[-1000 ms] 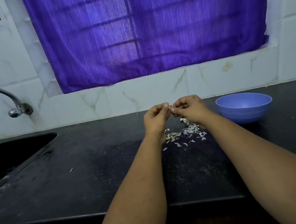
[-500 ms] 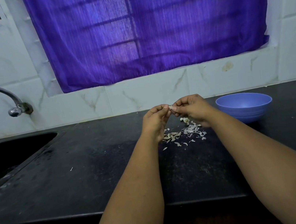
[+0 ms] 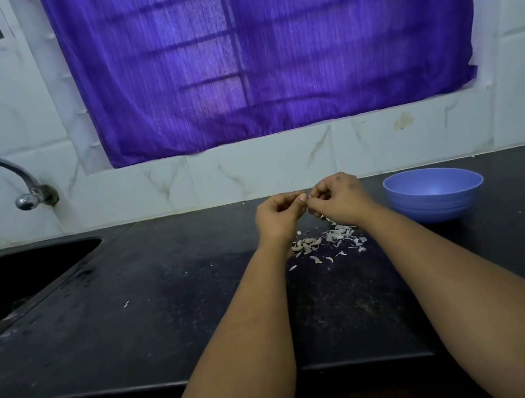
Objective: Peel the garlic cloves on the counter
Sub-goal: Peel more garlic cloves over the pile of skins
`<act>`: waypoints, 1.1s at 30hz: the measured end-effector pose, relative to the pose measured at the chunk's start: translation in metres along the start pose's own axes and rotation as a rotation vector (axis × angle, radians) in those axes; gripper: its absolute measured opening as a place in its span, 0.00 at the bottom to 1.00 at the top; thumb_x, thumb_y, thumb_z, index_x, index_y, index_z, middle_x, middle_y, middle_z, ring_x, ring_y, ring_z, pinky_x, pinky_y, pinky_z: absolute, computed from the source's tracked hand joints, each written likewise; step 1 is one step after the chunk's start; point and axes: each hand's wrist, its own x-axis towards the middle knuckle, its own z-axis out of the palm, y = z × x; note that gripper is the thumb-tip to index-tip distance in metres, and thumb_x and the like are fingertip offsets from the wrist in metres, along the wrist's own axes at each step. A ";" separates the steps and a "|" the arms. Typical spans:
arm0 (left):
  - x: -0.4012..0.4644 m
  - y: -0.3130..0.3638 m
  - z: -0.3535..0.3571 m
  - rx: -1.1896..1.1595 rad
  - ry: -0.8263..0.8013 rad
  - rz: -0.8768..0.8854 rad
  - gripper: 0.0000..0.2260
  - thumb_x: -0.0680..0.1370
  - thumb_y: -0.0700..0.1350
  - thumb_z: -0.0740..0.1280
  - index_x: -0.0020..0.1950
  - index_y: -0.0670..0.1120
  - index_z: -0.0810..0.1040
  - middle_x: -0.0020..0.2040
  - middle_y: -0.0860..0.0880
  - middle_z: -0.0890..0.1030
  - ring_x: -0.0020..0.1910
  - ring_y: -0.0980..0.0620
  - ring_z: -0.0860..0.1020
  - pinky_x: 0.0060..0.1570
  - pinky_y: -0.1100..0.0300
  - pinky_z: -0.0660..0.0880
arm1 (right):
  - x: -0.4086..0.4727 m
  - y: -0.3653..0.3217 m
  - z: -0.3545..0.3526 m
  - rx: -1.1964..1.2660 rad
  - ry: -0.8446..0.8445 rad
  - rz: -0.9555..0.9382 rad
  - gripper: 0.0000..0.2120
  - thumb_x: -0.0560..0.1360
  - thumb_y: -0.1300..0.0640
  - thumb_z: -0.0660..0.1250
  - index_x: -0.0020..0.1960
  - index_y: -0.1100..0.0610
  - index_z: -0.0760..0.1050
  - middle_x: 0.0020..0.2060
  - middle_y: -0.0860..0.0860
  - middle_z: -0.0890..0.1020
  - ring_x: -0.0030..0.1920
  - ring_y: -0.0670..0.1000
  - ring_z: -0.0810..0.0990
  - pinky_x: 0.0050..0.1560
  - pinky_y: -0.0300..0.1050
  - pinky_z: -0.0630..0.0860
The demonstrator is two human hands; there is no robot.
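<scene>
Black stone is forming the desk [image 3: 142,319] that is carrying everything, and both forearms are reaching out over it from the near edge. The left hand [image 3: 279,218] and the right hand [image 3: 339,199] are meeting above the desk, fingertips touching, all fingers curled inward. Between the left thumb and the right fingertips something very small is being pinched, presumably a garlic clove, but it is too hidden and too tiny to make out, so what each hand is actually gripping cannot be told for certain.

Directly below the hands, a loose scatter of garlic cloves [image 3: 307,244] and pale papery garlic skins [image 3: 341,233] is lying on the desk, the curved cloves sitting toward the left of the heap and the white flakes spreading to the right. A few stray flakes are lying just nearer the camera, and one lone skin scrap [image 3: 126,303] is lying well apart to the left.

A blue plastic bowl [image 3: 435,203] is standing upright on the desk just right of the right wrist, near the heap but not touching it; what it contains cannot be seen from this angle.

At the far left a dark sink [image 3: 11,280] is sinking into the desk, with a chrome tap [image 3: 2,176] projecting from the white marble-patterned tiled wall [image 3: 250,170] above it. A purple curtain [image 3: 266,48] is hanging over the window behind the desk.
</scene>
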 end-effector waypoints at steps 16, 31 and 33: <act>0.002 -0.007 0.005 0.117 -0.045 -0.008 0.05 0.77 0.33 0.67 0.50 0.40 0.81 0.43 0.46 0.81 0.46 0.52 0.78 0.53 0.60 0.76 | 0.004 0.001 -0.004 0.021 -0.137 0.169 0.17 0.79 0.56 0.55 0.33 0.56 0.70 0.32 0.51 0.78 0.35 0.53 0.76 0.39 0.44 0.71; -0.001 -0.003 0.003 0.202 0.037 0.037 0.08 0.72 0.33 0.73 0.42 0.44 0.78 0.39 0.47 0.79 0.41 0.53 0.78 0.49 0.60 0.79 | 0.010 0.017 -0.013 0.000 -0.021 0.285 0.06 0.72 0.65 0.72 0.38 0.57 0.79 0.38 0.54 0.85 0.35 0.48 0.84 0.42 0.44 0.82; -0.003 -0.002 0.002 0.208 0.041 0.052 0.08 0.71 0.33 0.74 0.41 0.44 0.79 0.38 0.48 0.79 0.40 0.54 0.78 0.48 0.61 0.79 | 0.007 0.010 -0.015 0.139 0.033 0.241 0.04 0.73 0.59 0.74 0.42 0.59 0.79 0.34 0.53 0.83 0.29 0.44 0.81 0.35 0.37 0.79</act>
